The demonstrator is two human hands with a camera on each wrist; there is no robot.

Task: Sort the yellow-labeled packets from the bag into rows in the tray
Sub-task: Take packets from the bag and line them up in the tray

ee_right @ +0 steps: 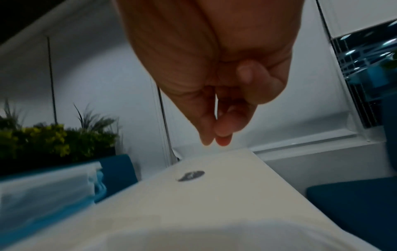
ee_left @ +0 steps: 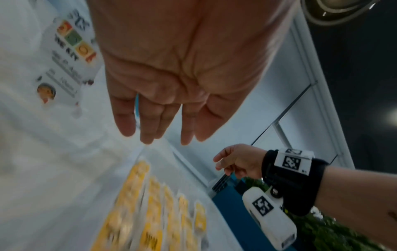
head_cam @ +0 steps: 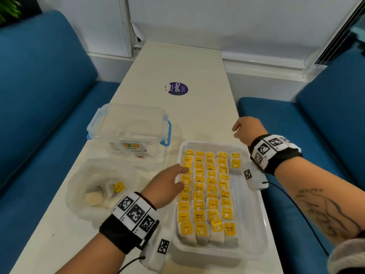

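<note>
A white tray (head_cam: 249, 215) on the table holds several rows of yellow-labeled packets (head_cam: 205, 192), with the rightmost row short. My left hand (head_cam: 180, 176) hovers over the tray's left rows with its fingers straight, and in the left wrist view its (ee_left: 163, 135) palm is bare. My right hand (head_cam: 238, 130) hangs past the tray's far right corner. Its fingers (ee_right: 223, 135) are loosely curled and hold nothing. A clear plastic bag (head_cam: 85, 175) lies left of the tray, and one yellow-labeled packet (head_cam: 119, 187) shows inside it.
A clear lidded box with blue clasps (head_cam: 128, 125) stands behind the bag. A purple round sticker (head_cam: 178, 88) is stuck on the far part of the table. Blue benches (head_cam: 39, 95) run along both long edges of the narrow white table (head_cam: 59, 234).
</note>
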